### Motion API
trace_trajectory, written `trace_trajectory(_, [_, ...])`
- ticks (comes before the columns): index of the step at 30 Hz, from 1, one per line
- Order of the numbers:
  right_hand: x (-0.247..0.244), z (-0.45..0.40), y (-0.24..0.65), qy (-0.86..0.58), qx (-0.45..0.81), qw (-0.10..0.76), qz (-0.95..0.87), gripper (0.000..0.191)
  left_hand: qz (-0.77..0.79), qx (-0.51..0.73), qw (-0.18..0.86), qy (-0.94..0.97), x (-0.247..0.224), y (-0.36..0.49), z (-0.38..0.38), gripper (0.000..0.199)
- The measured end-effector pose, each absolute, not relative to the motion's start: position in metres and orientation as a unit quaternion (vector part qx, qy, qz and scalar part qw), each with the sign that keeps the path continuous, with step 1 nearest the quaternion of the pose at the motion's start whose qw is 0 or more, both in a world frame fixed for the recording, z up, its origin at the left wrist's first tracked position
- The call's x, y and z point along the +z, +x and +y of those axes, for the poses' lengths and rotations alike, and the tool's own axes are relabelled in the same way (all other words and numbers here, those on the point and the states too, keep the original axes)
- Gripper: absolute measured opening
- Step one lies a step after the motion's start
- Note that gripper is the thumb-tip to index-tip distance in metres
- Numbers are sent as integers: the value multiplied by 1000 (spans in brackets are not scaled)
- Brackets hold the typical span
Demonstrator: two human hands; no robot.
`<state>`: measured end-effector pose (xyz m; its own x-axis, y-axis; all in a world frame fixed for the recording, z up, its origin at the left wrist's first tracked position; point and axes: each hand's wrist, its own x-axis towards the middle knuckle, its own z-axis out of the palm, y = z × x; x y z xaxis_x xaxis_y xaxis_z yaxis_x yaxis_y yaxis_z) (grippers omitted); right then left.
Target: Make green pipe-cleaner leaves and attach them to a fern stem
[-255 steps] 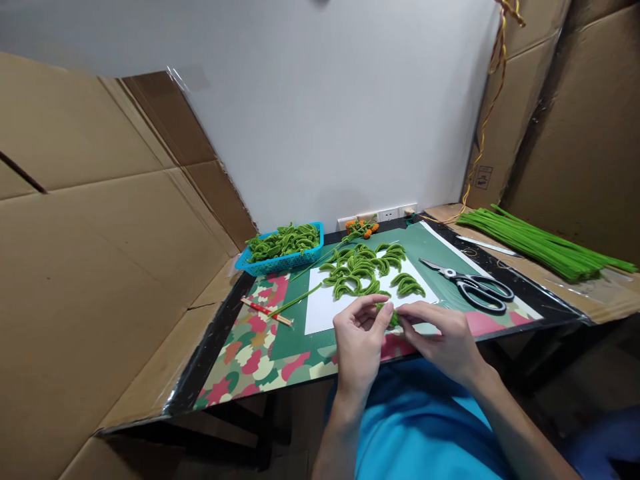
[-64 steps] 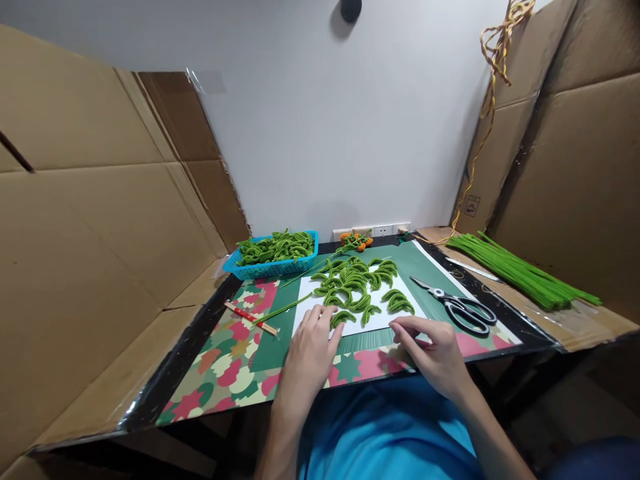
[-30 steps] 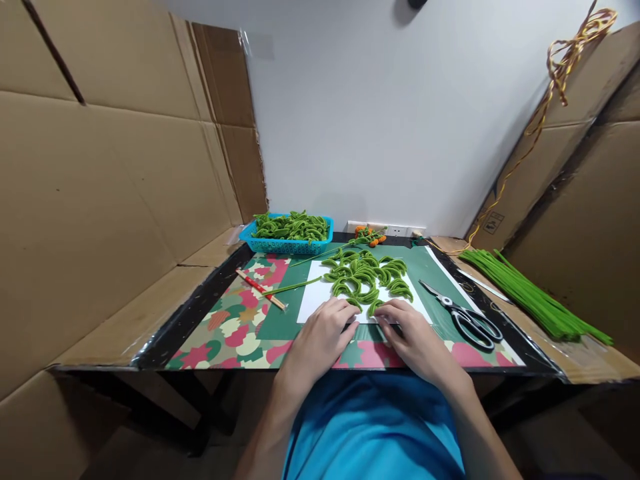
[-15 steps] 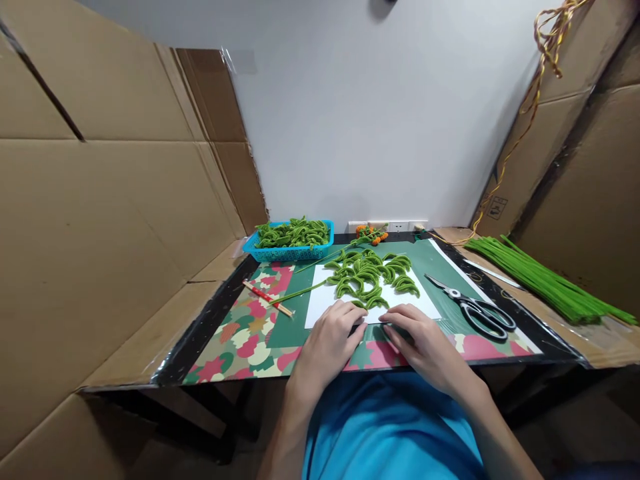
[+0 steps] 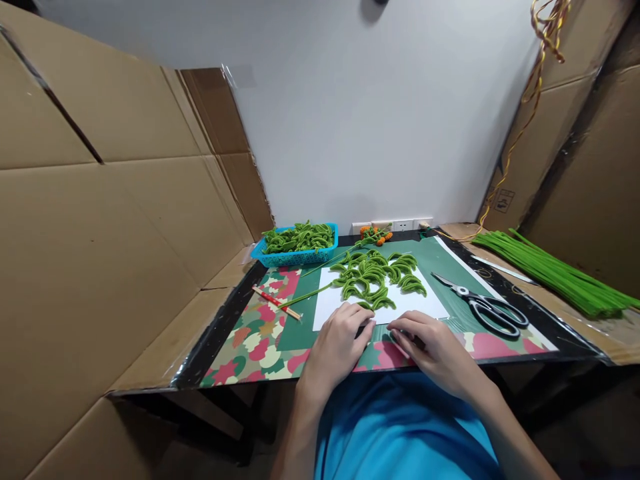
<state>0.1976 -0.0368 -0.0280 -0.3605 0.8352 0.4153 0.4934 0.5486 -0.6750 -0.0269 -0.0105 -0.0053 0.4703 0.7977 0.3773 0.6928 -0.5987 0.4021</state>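
Observation:
My left hand [image 5: 340,343] rests at the near edge of the white paper [image 5: 327,317], fingers curled with the thumb close to the index finger. Facing it, a small gap away, my right hand [image 5: 425,340] is curled the same way. Whatever either hand pinches, if anything, is hidden by the fingers. Just beyond the fingertips, curved green pipe-cleaner pieces [image 5: 373,273] lie in clusters on the paper. Some of them sit close to my left fingertips. A long green stem [image 5: 313,293] stretches from the paper toward the left.
A blue basket [image 5: 295,257] full of green pieces stands at the back left. An orange flower sprig [image 5: 375,235] lies behind the paper. Scissors [image 5: 483,307] are on the right, near a bundle of green pipe cleaners [image 5: 555,273]. A red-wrapped stick bundle [image 5: 275,301] lies left.
The view has shifted slightly, so the table things appear a little farther right. Both hands stay at the paper's near edge, with slight finger movement.

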Motion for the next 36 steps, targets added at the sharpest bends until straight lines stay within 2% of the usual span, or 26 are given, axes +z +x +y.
trace_trajectory(11, [-29, -36, 196, -413, 224, 382, -796, 24, 436, 279, 110, 848, -3, -26, -12, 19])
trace_trajectory(15, [-30, -36, 196, -413, 195, 389, -800, 22, 433, 354, 146, 816, 1, -42, -8, 19])
trace_trajectory(17, [-31, -36, 196, -398, 159, 394, -813, 23, 493, 415, 91, 759, 7, -62, -3, 20])
trace_trajectory(19, [-34, -37, 197, -369, 118, 409, -826, 23, 568, 412, 26, 712, 14, -86, 4, 17])
trace_trajectory(22, [-38, -37, 197, -342, 75, 438, -828, 21, 641, 328, -22, 694, 19, -121, 16, 19])
trace_trajectory(27, [-40, -38, 198, -319, 18, 508, -800, 19, 663, 285, -14, 692, 11, -149, 28, 7])
trace_trajectory(31, [-38, -42, 197, -333, 11, 582, -742, 18, 658, 297, 1, 692, 7, -151, 31, 16])
trace_trajectory(36, [-35, -40, 204, -383, -15, 581, -718, 13, 645, 366, 32, 670, 10, -147, 20, 19])
